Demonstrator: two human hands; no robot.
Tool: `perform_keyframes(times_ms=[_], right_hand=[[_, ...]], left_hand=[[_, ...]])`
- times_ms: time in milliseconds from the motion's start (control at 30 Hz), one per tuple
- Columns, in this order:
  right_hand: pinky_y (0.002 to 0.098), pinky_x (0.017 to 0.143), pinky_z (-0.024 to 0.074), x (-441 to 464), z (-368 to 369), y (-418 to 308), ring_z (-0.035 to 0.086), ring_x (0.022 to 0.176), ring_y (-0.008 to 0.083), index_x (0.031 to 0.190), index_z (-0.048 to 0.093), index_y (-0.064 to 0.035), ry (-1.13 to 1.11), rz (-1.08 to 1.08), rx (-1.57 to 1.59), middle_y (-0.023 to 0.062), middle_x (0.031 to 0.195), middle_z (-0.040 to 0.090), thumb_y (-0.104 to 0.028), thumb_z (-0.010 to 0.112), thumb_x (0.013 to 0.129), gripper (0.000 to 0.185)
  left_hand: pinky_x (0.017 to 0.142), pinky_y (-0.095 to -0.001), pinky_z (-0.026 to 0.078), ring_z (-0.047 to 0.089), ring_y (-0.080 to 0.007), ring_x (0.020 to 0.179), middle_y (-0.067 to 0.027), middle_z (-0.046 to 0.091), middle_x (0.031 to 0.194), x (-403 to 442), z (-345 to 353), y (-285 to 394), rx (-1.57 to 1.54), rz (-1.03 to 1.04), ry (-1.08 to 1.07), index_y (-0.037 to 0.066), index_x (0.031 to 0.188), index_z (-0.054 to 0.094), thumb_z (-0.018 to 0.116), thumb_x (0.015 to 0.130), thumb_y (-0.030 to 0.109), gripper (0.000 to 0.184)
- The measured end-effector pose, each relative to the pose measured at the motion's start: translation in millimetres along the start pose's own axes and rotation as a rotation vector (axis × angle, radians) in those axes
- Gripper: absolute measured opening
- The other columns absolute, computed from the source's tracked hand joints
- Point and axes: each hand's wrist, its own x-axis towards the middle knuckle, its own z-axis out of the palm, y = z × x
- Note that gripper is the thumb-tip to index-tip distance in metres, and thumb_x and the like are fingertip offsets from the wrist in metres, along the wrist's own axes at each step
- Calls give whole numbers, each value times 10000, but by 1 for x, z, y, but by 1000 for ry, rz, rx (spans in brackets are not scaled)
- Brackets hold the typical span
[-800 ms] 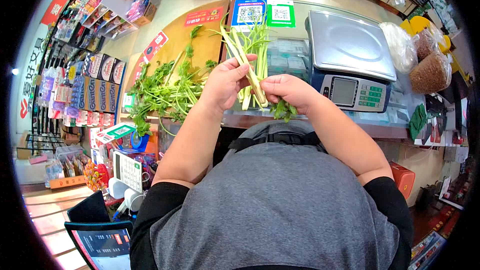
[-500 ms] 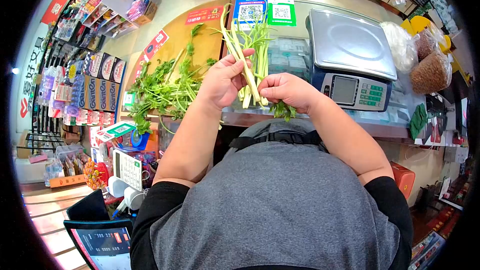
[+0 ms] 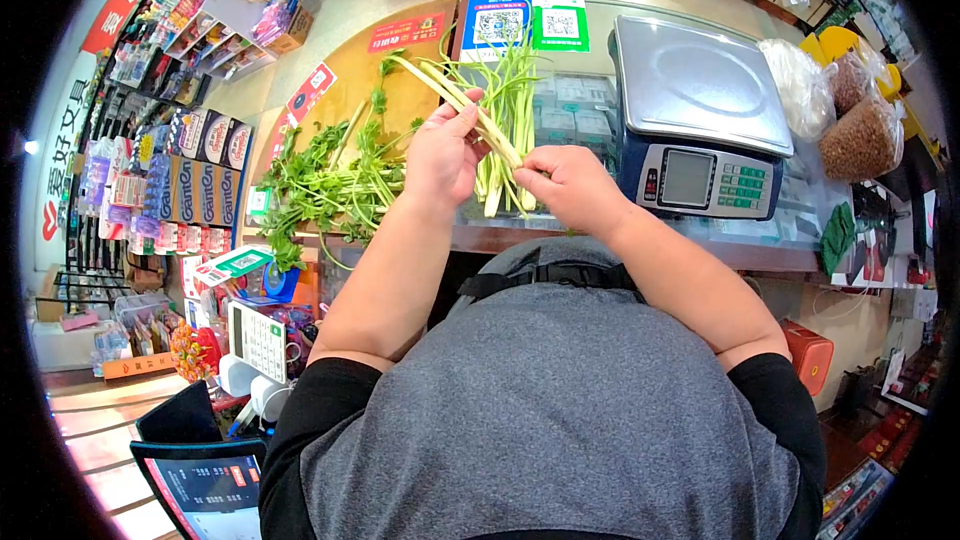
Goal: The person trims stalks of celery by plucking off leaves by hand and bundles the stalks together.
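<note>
Pale green celery stalks (image 3: 432, 77) lie slantwise in my left hand (image 3: 446, 152), whose thumb and fingers are closed around them. At their lower right end, my right hand (image 3: 572, 186) pinches the cut tip between thumb and fingers. Behind and beneath the held stalks, a bundle of trimmed celery stalks (image 3: 520, 120) rests on the glass counter. To the left of my left hand, a loose heap of leafy celery tops (image 3: 345, 185) spreads over the wooden surface (image 3: 415, 75). My right palm is hidden from view.
A digital scale (image 3: 700, 90) stands right of the stalks, with plastic bags of brown grains (image 3: 862, 143) beyond it. Payment code cards (image 3: 560, 24) lie at the counter's far side. A calculator (image 3: 257, 340) and a screen (image 3: 205, 490) are at lower left.
The held stalks have tilted further left at their upper end, and their lower end has risen slightly. The leaves seen under my right hand are now almost entirely out of sight.
</note>
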Motion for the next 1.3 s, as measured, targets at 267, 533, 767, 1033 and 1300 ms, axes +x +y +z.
perform_keyframes(times_ms=[267, 533, 767, 1033, 1300], right_hand=[[262, 543, 407, -4, -22, 36, 503, 628, 101, 782, 593, -94, 152, 366, 1193, -22, 692, 546, -180, 591, 887, 135], [274, 541, 419, -21, -38, 85, 546, 772, 207, 864, 546, -92, 78, 498, 1677, 73, 985, 578, -348, 489, 1001, 296], [267, 494, 370, -26, -37, 75, 414, 660, 162, 813, 476, -107, 29, 547, 1833, 28, 787, 453, -380, 421, 1018, 345], [352, 619, 565, -23, -32, 80, 513, 674, 189, 803, 494, -91, 74, 617, 1746, 34, 687, 471, -311, 484, 983, 285], [291, 571, 533, -11, -24, 65, 566, 694, 190, 1123, 553, -64, 114, 713, 1573, 89, 901, 592, -53, 564, 882, 242]], left_hand=[[765, -303, 497, 592, -136, 817, -26, 629, 916, 12, 5, 18, 144, 247, -83, 42, 1234, 572, 543, 962, 89, 278], [736, -332, 515, 640, -188, 799, -106, 690, 912, 40, -35, -51, 1117, -9, 37, 19, 1189, 617, 639, 888, 153, 330], [847, -384, 507, 639, -300, 934, -159, 654, 983, 20, -90, -53, 1443, 590, 90, 23, 1149, 631, 677, 800, 241, 415], [832, -405, 508, 649, -327, 947, -188, 674, 1009, -17, -189, 16, 1524, -39, 560, 11, 982, 648, 675, 814, 327, 359], [805, -387, 512, 666, -298, 891, -160, 690, 932, -18, -197, -4, 1450, -173, 654, 0, 985, 655, 721, 780, 345, 406]])
